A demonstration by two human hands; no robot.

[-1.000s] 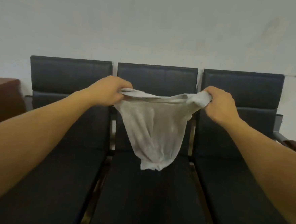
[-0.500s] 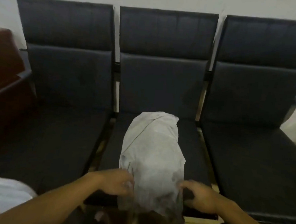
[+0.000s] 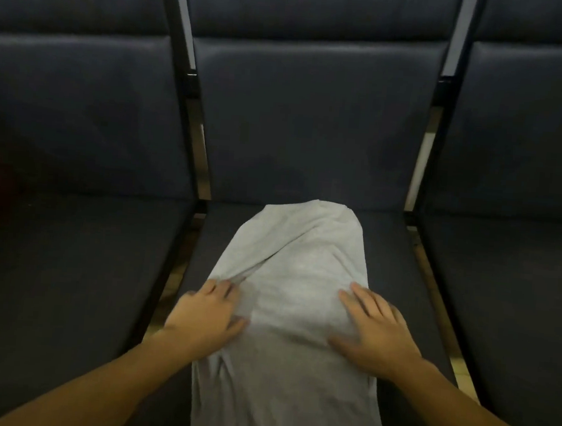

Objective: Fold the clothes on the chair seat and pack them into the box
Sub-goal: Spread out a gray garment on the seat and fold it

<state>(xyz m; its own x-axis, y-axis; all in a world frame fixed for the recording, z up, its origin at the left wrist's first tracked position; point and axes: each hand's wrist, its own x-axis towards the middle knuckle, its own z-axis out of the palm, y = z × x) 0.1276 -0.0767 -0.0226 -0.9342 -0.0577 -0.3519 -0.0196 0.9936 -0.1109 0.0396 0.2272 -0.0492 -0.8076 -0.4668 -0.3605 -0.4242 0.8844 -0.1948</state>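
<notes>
Grey cloth, the garment (image 3: 295, 300), lies on the middle chair seat (image 3: 386, 253), its long axis running from the bottom of the frame up toward the backrest. The left hand (image 3: 206, 314) presses flat on its left edge, the right hand (image 3: 378, 329) flat on its right side, fingers straight, both equally near. I judge the next fold goes along this axis. No box is visible.

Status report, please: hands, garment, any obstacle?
Left hand and right hand flat on grey garment. Garment spread on middle seat. No obstacle visible.
</notes>
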